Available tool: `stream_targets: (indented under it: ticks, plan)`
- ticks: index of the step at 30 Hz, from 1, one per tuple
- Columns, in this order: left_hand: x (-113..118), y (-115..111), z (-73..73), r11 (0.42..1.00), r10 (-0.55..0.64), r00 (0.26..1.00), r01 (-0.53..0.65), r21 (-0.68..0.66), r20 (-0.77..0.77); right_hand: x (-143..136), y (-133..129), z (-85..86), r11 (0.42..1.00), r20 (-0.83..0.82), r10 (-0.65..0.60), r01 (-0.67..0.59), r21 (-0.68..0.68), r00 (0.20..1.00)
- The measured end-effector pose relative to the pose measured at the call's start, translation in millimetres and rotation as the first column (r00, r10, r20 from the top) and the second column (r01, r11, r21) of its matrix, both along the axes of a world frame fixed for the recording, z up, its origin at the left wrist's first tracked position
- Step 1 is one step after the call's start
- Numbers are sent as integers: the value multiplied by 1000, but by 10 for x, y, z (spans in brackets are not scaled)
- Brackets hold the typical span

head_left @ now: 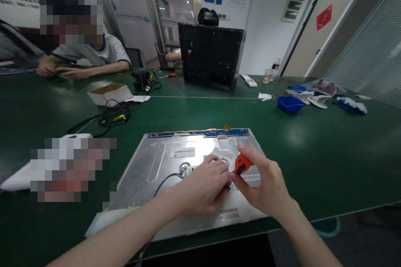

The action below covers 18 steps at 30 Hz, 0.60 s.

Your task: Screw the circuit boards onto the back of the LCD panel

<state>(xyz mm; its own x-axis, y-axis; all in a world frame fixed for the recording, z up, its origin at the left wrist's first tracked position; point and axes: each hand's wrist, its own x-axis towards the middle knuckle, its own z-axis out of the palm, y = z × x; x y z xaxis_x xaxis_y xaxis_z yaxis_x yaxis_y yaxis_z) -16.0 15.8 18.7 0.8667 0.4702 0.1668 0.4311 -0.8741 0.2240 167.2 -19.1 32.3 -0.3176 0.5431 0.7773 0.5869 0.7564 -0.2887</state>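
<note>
A flat silver display panel (pixel 158 150) lies on the table in front of me, with a narrow blue circuit strip (pixel 200 133) along its far edge. My right hand (pixel 269 183) pinches a screwdriver (pixel 242 163) by its orange and black handle, tilted over the panel's right half. Close beside it, my left hand (pixel 208 183) rests low over the panel with curled fingers near the screwdriver's lower end. What those fingers grip is hidden. Part of a small green circuit board (pixel 188 170) shows beside my left hand, and a black cable (pixel 163 181) runs from it toward the near edge.
A black monitor housing (pixel 211 56) stands at the back. Left of it are another screwdriver (pixel 171 75), an open box (pixel 109 94) and tangled cables (pixel 114 114). A blue tray (pixel 290 103) sits right. A person (pixel 106 52) sits at far left; another is behind the housing.
</note>
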Motion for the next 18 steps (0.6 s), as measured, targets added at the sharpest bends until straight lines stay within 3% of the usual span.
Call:
stream_targets:
  ticks: [10, 18]
  plan:
    - [1, 11, 22, 999, -27, 1000, 27, -25, 9, 50, -16, 79, 991, 8, 45, -44, -129, 999]
    - [0, 9, -4, 999, -21, 1000, 21, -26, -11, 41, 30, 45, 999, -19, 40, -40, -28, 999]
